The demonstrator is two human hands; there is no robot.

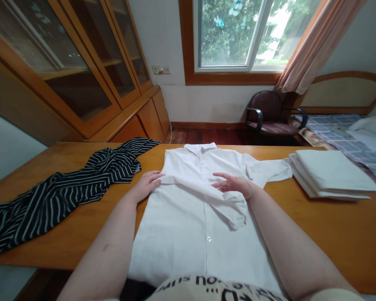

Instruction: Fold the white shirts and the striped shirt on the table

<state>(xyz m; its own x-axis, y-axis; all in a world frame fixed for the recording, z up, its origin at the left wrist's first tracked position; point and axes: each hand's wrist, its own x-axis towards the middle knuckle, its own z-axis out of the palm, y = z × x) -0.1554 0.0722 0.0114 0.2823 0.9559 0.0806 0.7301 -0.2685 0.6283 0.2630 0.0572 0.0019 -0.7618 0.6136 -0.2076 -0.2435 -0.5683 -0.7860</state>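
Note:
A white button-up shirt [178,225] lies front side up on the wooden table, its collar toward the far edge. One sleeve is folded across the chest, its cuff end near the lower right of the front. The other sleeve stretches out to the right. My left hand [146,185] rests at the shirt's left side, fingers extended onto the fold of the crossed sleeve. My right hand [235,185] is over the right part of the chest, fingers spread above the folded sleeve, gripping nothing.
A black-and-white striped garment [81,179] lies along the table's left side. At the right, a stack of white folded sheets or boards [329,171] stands beside the outstretched sleeve. Beyond the wooden table [316,234] are an office chair [266,110], a bed and a glass-door cabinet [90,67].

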